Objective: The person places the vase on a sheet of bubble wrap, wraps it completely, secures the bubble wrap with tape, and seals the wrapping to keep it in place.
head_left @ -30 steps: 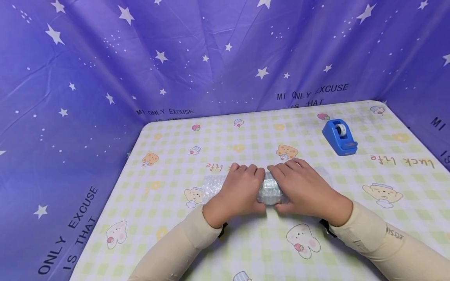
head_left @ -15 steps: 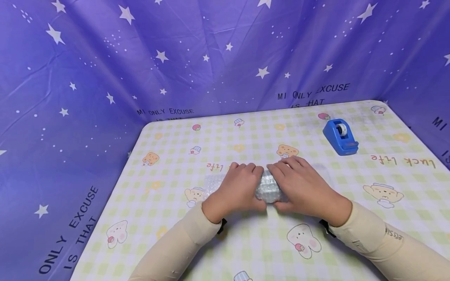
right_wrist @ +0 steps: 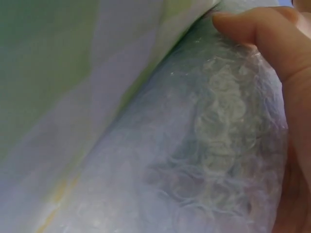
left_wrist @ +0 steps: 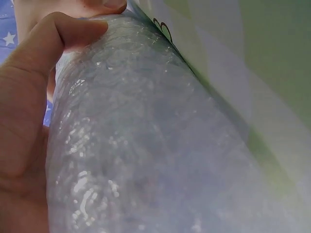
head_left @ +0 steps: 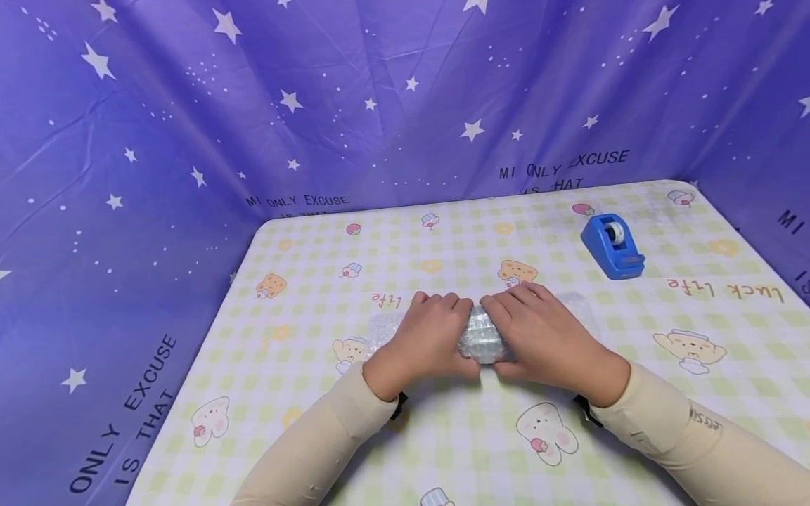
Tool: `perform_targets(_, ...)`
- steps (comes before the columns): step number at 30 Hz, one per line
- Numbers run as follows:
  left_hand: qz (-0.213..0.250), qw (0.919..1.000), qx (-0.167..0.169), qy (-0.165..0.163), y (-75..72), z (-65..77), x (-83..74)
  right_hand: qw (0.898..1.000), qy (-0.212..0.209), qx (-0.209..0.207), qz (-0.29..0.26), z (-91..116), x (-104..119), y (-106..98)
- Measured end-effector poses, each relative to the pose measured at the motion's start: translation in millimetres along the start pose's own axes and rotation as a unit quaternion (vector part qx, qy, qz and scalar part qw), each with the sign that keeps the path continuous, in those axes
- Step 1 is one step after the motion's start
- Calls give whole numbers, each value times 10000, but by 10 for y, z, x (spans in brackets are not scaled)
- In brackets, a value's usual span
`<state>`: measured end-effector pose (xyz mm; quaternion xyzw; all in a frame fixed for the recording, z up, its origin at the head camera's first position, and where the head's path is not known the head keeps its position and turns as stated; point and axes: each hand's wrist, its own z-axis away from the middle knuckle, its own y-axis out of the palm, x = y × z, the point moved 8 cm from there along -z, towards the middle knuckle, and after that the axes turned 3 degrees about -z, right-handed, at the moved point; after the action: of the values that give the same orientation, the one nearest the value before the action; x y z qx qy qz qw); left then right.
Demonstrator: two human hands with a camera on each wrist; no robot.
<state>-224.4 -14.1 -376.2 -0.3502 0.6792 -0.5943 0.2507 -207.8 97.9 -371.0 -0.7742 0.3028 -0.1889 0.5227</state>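
Observation:
A roll of bubble wrap (head_left: 484, 337) lies crosswise on the table, its middle showing between the two hands. My left hand (head_left: 436, 337) grips the roll's left part, fingers over the top and thumb on the near side. The right hand (head_left: 549, 336) holds the right part the same way, a small gap from the left. In the left wrist view, the thumb presses on the clear bubble wrap (left_wrist: 136, 126); the right wrist view shows the other thumb on the bubble wrap (right_wrist: 209, 131). Whether anything is inside the roll cannot be seen.
A blue tape dispenser (head_left: 612, 247) with a white tape roll stands at the back right. The table's checked cloth (head_left: 253, 393) has printed cartoons. Purple star-printed curtains (head_left: 380, 91) hang behind and at both sides.
The roll and both hands have shifted very slightly away from the person, with the grip of both hands kept. The tape dispenser stays in place.

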Motion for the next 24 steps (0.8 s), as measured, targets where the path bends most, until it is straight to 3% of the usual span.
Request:
perform_targets(12,-362,9993,-114,-8,-27,30,-35,9996,4,144,-240,-3,-23,8)
perform_targets(24,-953,9954,44,-69,-44,53,-129,9989,56,268,-393,0,-40,-3)
